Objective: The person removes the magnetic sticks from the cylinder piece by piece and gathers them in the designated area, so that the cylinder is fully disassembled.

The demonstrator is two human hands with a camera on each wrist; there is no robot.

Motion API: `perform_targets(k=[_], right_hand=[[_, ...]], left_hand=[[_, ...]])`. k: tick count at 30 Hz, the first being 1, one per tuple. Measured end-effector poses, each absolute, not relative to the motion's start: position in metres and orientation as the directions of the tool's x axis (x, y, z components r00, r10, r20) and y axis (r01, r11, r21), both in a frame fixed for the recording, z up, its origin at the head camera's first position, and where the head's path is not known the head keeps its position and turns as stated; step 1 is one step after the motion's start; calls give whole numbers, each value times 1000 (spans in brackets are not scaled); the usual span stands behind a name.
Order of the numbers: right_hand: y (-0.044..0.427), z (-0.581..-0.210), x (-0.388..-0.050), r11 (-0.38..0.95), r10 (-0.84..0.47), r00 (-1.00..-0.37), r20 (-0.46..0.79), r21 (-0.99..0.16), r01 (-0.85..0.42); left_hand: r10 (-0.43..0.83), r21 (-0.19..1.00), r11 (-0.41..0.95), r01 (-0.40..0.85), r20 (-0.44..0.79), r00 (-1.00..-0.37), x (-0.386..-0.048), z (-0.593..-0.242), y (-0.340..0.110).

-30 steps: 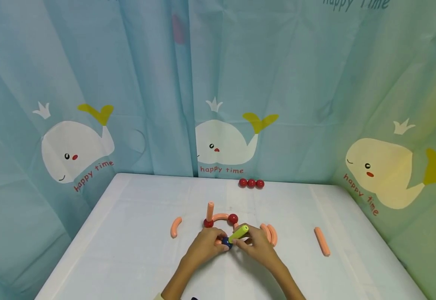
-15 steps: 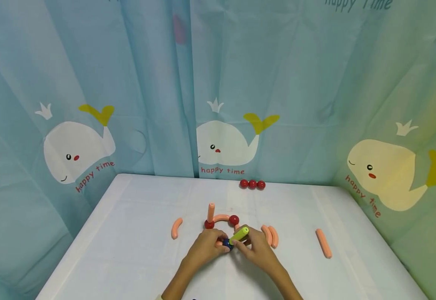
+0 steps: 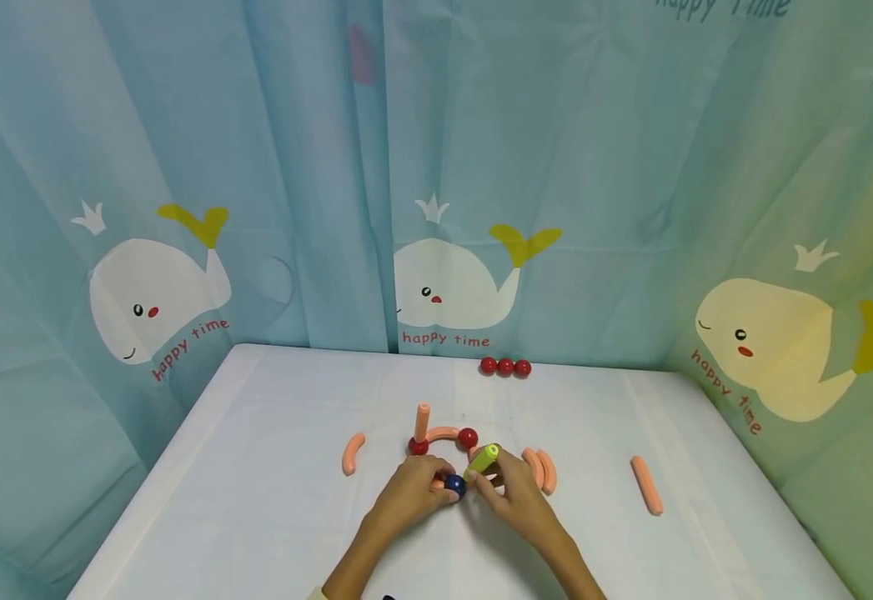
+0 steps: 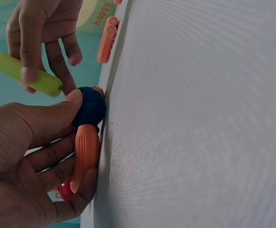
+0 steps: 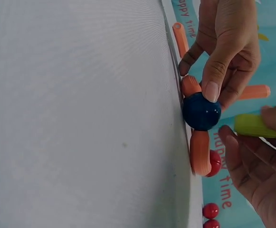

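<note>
My left hand (image 3: 411, 490) pinches a dark blue ball (image 3: 454, 486) between thumb and fingers. My right hand (image 3: 517, 493) grips a lime green stick (image 3: 484, 458), its lower end near the ball but apart from it in both wrist views. Curved orange sticks (image 5: 200, 151) join the blue ball on two sides. They belong to a ring lying on the table, with a red ball (image 3: 468, 437) and another red ball (image 3: 418, 446) at its far side. From the latter an orange stick (image 3: 423, 422) stands upright. My fingers partly hide the ring's near side.
Two curved orange sticks (image 3: 545, 472) lie right of my right hand, with a straight orange stick (image 3: 646, 485) further right. Left of the ring lies a curved orange stick (image 3: 353, 454). Three red balls (image 3: 505, 367) sit in a row at the white table's (image 3: 293, 392) back edge, before a curtain.
The green stick in my right hand has come away from the blue ball, which it appeared to meet before, and moved slightly up. My left hand keeps its hold on the ball.
</note>
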State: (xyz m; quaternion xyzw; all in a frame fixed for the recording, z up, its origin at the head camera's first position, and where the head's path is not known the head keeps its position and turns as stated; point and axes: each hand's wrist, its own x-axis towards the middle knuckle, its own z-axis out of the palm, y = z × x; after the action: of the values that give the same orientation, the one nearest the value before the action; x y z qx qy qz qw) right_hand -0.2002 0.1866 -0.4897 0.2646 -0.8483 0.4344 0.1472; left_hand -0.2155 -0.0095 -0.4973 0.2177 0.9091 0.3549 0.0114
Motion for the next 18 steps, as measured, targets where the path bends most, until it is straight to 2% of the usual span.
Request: perform_targets(k=[4,11,18], right_hand=[[188,-487,-200,494,-246,-871,425,-718,-490],[194,-486,-203,468,-180,-858,481,-726,-505],[201,-479,-204,519,-30,-886,463,-750,-409]], left_hand=[[398,651,657,379,127,-908,-216,-498,-9],[404,654,657,374,112,-908,-214,-496,-8],[402,657,655,373,115,-908,-213,-495,-9]])
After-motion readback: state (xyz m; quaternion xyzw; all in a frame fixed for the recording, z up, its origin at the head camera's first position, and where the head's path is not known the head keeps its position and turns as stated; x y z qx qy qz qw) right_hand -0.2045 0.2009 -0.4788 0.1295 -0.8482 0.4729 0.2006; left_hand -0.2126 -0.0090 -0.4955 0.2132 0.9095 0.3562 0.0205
